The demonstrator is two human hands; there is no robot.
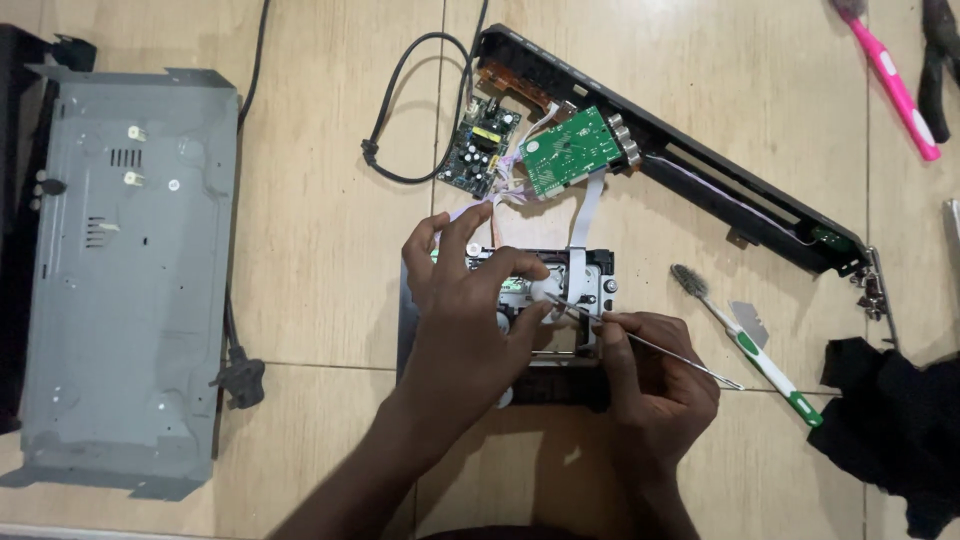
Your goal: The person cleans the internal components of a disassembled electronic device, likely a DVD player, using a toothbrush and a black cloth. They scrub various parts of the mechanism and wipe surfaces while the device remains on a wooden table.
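A black disc drive mechanism (585, 275) with a metal top lies on the tiled floor in front of me. My left hand (465, 320) rests over its left part, fingers spread and pressing on it. My right hand (650, 375) grips a thin metal tool (660, 352) whose tip points into the middle of the mechanism, near my left thumb. A flat grey ribbon cable (590, 205) runs from the mechanism up to a green circuit board (572, 152).
A grey metal chassis (125, 270) lies at the left. A black front panel (700, 170) stretches diagonally behind, with a small power board (478, 148) and black cord (400, 110). A green-white toothbrush (750, 345), a pink toothbrush (895, 85), pliers (938, 60) and black cloth (890, 420) lie right.
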